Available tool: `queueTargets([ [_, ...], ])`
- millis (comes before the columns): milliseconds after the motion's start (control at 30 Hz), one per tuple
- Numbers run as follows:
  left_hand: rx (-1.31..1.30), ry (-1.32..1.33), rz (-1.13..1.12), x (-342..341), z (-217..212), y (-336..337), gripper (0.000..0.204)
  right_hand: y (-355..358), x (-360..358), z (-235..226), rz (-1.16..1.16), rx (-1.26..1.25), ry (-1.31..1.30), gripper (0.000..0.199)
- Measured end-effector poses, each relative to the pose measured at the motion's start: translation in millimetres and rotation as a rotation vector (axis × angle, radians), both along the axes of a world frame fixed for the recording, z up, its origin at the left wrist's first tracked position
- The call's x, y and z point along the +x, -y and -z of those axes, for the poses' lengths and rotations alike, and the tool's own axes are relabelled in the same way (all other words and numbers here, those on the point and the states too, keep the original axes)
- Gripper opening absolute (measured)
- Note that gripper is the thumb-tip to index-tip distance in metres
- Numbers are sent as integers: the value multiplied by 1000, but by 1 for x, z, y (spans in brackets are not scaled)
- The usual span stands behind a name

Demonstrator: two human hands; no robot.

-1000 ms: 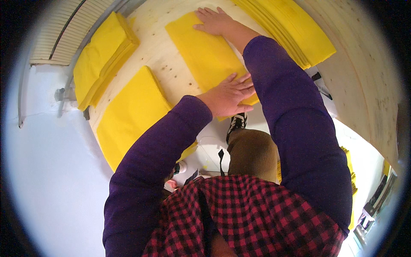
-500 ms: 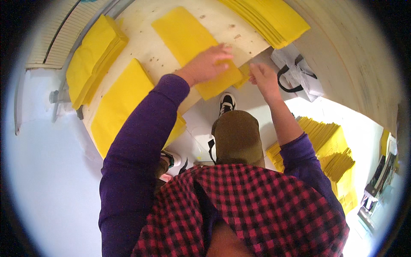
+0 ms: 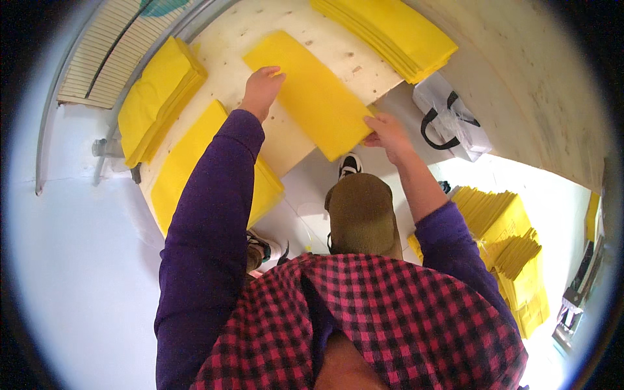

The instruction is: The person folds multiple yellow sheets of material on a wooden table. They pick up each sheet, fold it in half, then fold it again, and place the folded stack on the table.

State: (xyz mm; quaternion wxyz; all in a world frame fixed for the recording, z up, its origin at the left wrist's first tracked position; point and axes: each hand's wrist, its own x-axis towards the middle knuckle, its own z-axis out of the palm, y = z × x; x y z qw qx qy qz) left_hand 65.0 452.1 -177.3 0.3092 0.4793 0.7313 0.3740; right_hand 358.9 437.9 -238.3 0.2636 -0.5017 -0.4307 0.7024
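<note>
A long, flat yellow fabric piece (image 3: 312,91) lies slantwise on the pale wooden table (image 3: 286,133), its near end reaching past the table edge. My left hand (image 3: 263,91) is closed at its left side, with thumb and fingers pinching the edge. At the near right corner, my right hand (image 3: 388,135) grips the fabric between thumb and fingers. Left of it, beside my left forearm, another yellow fabric stack (image 3: 188,175) lies on the table, partly covered by my sleeve.
A thick folded yellow stack (image 3: 156,97) sits at the table's left edge, and another yellow pile (image 3: 390,32) at the far right. On the floor to the right stand several yellow bundles (image 3: 507,227). A white bag with black handles (image 3: 452,117) rests beneath the wooden panel (image 3: 533,97).
My left hand has moved left from over the fabric piece to its left edge. My right hand has lowered and taken hold of the near corner. The piece now lies flatter.
</note>
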Motion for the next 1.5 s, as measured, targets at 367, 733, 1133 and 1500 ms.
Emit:
queueTargets([
  [367,-32,-286,-96,-37,28,-59,65,12,61,17,423,-57,-399,26],
  [733,-315,-402,28,-85,46,-96,60,19,49,10,410,197,-142,22],
  [1133,-257,176,48,-47,-36,-67,37,18,56,-36,498,370,-191,22],
  [1500,100,710,101,-1,-129,-199,23,-65,71,-97,757,575,-349,20],
])
